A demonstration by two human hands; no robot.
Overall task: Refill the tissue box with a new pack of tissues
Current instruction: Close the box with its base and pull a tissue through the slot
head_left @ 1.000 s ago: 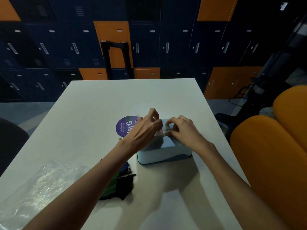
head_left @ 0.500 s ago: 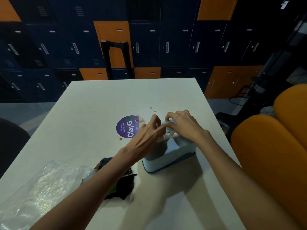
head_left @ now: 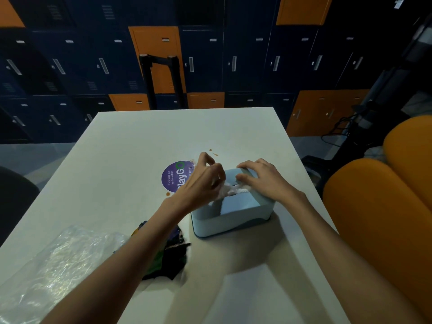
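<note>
Work is centring, in the head view, on a pale blue rounded plastic tissue box, which is sitting right of centre on the pale counter. The left hand is pinching a white crumpled tissue at the lid slot. The right hand is gripping the lid, fingers curling over its far edge. A second ago hardly any tissue was showing and the box was lying squarer. Now it is sitting skewed, right end farther away. This suggests the new pack is already inside and the first sheet is being threaded out. A clear crumpled plastic wrapper is lying at eight o'clock from the box, a round purple sticker at ten o'clock.
</note>
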